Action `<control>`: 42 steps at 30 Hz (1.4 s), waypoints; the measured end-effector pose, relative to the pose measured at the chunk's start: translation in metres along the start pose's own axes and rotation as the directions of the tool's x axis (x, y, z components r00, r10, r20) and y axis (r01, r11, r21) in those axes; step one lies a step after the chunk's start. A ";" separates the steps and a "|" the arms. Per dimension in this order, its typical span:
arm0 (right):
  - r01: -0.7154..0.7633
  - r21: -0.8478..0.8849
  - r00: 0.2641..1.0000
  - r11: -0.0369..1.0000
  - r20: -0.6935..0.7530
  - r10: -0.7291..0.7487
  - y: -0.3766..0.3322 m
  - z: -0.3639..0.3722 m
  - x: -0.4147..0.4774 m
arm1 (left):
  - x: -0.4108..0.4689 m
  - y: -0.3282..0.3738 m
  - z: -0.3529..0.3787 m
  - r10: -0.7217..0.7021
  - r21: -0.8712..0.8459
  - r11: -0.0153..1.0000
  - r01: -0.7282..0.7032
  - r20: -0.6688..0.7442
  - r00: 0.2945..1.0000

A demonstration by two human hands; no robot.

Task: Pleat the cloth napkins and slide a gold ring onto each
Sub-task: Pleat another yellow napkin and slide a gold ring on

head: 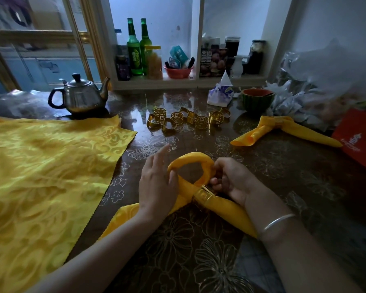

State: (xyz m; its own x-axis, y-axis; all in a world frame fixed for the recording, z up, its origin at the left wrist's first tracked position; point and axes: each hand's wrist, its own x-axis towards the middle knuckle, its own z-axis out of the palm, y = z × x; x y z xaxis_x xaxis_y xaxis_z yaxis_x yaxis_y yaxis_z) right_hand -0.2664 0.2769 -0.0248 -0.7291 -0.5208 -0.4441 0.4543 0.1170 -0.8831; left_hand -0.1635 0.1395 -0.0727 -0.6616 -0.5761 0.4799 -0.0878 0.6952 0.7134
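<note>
A folded yellow napkin [190,160] lies in front of me, bent into a loop, with a gold ring [204,196] around it where the two ends meet. My left hand [156,182] holds the loop's left side, thumb against the cloth and fingers lifted. My right hand [230,178] pinches the cloth just above the ring. A finished napkin with its ring [283,129] lies at the right. Several loose gold rings [188,119] stand in a cluster at mid-table. Flat yellow cloths [44,166] are spread at the left.
A steel teapot [78,96] stands at the back left. A tissue pack [220,95], a watermelon-shaped bowl [257,100] and plastic bags [317,92] fill the back right. A red box [359,138] sits at the right edge. Bottles [133,49] stand on the shelf behind.
</note>
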 end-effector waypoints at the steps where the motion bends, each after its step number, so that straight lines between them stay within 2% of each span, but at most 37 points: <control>1: 0.005 -0.038 1.000 0.999 -0.022 -0.006 0.000 0.001 0.000 | 0.000 0.001 0.000 0.021 0.017 1.000 -0.021 -0.010 1.000; 5: 0.006 -0.211 0.995 0.977 -0.100 -0.028 0.002 0.004 0.000 | -0.002 0.005 -0.001 0.204 0.068 0.977 -0.203 0.000 0.979; 8: 0.025 -0.279 0.990 0.960 -0.125 -0.062 0.002 0.002 -0.001 | -0.004 0.003 -0.003 0.274 0.055 0.958 -0.282 0.118 0.954; 13: 0.063 -0.270 0.988 0.961 -0.120 -0.098 0.004 0.001 -0.004 | -0.004 0.000 -0.018 0.230 -0.063 0.973 -0.223 0.395 0.890; 17: 0.080 -0.258 0.986 0.963 -0.118 -0.114 0.003 0.004 -0.007 | 0.003 -0.010 -0.023 0.214 -0.072 0.976 -0.206 0.513 0.831; 20: 0.104 -0.322 0.982 0.941 -0.119 -0.149 0.006 0.000 -0.004 | 0.005 -0.012 -0.022 0.209 -0.048 0.975 -0.217 0.532 0.820; 21: 0.133 -0.417 0.970 0.899 -0.130 -0.203 0.008 -0.003 -0.004 | 0.005 -0.013 -0.021 0.211 -0.038 0.973 -0.226 0.531 0.821; 22: 0.172 -0.557 0.946 0.812 -0.135 -0.293 0.008 -0.006 -0.007 | 0.004 -0.012 -0.021 0.215 -0.026 0.971 -0.236 0.525 0.823; 23: 0.221 -0.696 0.910 0.683 -0.105 -0.402 0.008 -0.009 -0.015 | 0.004 -0.012 -0.021 0.219 -0.016 0.969 -0.246 0.517 0.828; 25: 0.338 -0.852 0.830 0.399 0.070 -0.554 0.009 -0.009 -0.042 | 0.002 -0.013 -0.020 0.229 -0.002 0.965 -0.264 0.502 0.834; 27: 0.387 -0.890 0.835 0.239 0.229 -0.500 0.013 -0.003 -0.069 | 0.002 -0.014 -0.019 0.231 0.018 0.961 -0.277 0.502 0.834; 29: 0.359 -0.922 0.852 0.143 0.262 -0.454 0.022 0.000 -0.080 | 0.003 -0.015 -0.019 0.235 0.065 0.950 -0.305 0.497 0.835; 31: 0.327 -0.934 0.842 0.142 0.220 -0.492 0.028 0.000 -0.080 | 0.006 -0.010 -0.021 0.262 0.151 0.909 -0.389 0.520 0.813; 33: 0.302 -0.937 0.834 0.177 0.170 -0.524 0.030 0.000 -0.077 | 0.015 0.000 -0.025 0.263 0.280 0.812 -0.512 0.607 0.750; 35: 0.258 -0.950 0.820 0.175 0.119 -0.559 0.033 -0.003 -0.074 | 0.026 0.012 -0.027 0.210 0.371 0.715 -0.593 0.694 0.688; 36: 0.235 -0.955 0.810 0.181 0.089 -0.580 0.034 -0.006 -0.073 | 0.030 0.019 -0.026 0.186 0.388 0.699 -0.601 0.713 0.676; 39: 0.218 -0.947 0.796 0.237 0.031 -0.605 0.036 -0.010 -0.071 | 0.035 0.033 -0.020 0.185 0.362 0.717 -0.596 0.726 0.663; 42: 0.233 -0.935 0.784 0.269 0.017 -0.620 0.040 -0.012 -0.071 | 0.032 0.040 -0.010 0.167 0.283 0.812 -0.510 0.725 0.668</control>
State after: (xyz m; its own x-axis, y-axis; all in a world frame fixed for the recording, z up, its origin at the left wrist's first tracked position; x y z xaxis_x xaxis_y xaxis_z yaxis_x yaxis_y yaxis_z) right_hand -0.2027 0.3286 -0.0306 -0.8446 -0.4956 0.2024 -0.5264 0.7003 -0.4822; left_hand -0.1805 0.1448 -0.0235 -0.9966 0.0428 0.0698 0.0554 0.9801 0.1903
